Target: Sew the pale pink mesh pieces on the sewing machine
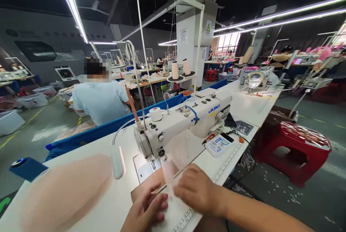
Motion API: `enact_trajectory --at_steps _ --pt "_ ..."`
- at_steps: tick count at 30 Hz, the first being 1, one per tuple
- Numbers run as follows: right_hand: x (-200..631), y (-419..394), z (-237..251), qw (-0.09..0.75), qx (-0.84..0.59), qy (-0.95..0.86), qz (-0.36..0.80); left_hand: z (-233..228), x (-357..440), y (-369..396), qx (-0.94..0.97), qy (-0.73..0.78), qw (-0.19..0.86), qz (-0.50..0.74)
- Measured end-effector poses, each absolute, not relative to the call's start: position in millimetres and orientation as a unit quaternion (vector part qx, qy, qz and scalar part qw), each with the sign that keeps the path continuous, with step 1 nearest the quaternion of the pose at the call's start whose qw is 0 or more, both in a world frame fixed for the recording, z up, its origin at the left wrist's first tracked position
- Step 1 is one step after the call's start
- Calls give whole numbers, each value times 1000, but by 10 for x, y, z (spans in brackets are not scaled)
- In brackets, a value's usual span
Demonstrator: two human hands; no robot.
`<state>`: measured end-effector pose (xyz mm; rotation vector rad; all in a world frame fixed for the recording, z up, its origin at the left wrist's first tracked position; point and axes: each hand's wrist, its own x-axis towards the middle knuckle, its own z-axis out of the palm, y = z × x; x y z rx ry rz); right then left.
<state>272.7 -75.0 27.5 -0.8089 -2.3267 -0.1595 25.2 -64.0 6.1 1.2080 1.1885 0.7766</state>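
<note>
A white JUKI sewing machine [186, 120] stands on a white work table [108, 203]. Under its needle lies a piece of pale, sheer fabric [169, 172]. My left hand [147, 208] rests on the table at the near edge with its fingers bent onto the fabric. My right hand [196, 188] pinches the fabric just right of the presser foot, next to a thin stick [169, 183]. A stack of peach-coloured fabric pieces [65, 192] lies blurred at the near left.
A control panel [217, 145], small red scissors [208, 138] and a phone lie right of the machine. Two thread cones [180, 69] stand on a rack behind. A person in a light blue shirt [101, 98] sits beyond a blue trough. A red stool [294, 151] stands at the right.
</note>
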Motion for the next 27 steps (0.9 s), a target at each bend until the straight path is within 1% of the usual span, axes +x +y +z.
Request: enact_trajectory --at_steps 2,3,4,6,8,11,13,14,15,17,19,20,23,26,27 --pt "2528 -885 210 320 -235 -918 9 55 281 -580 488 494 637 334" --pt "2491 -886 196 325 -233 -916 37 63 273 -550 483 490 647 330" --pt "2496 -840 192 330 -252 -908 56 81 251 -524 479 492 651 321" --pt "2617 -637 196 316 -349 -880 69 149 173 -497 475 515 645 306" --pt "2810 -375 196 232 -453 -859 56 239 75 -502 480 538 626 295" --pt "3010 -126 191 226 -541 -809 34 338 -47 -537 493 557 607 279" --pt "2981 -138 201 237 -556 -796 29 361 -79 -560 495 550 613 277" --pt "2912 -189 209 242 -544 -802 44 362 -77 -570 496 538 621 282" --pt "2815 -255 215 250 -519 -814 79 359 -64 -578 497 523 629 289" --pt "2575 -387 215 278 -451 -823 205 348 -23 -591 502 487 645 308" --pt "2355 -460 191 309 -425 -779 343 335 7 -604 510 456 657 317" --pt "2277 -467 172 320 -427 -750 391 330 8 -609 517 451 655 316" --pt "2191 -423 115 353 -445 -683 460 333 -52 -624 541 492 608 310" --pt "2212 -389 101 393 -445 -641 486 376 -114 -646 562 564 492 351" --pt "2208 -396 109 398 -444 -636 490 395 -109 -655 567 572 468 363"
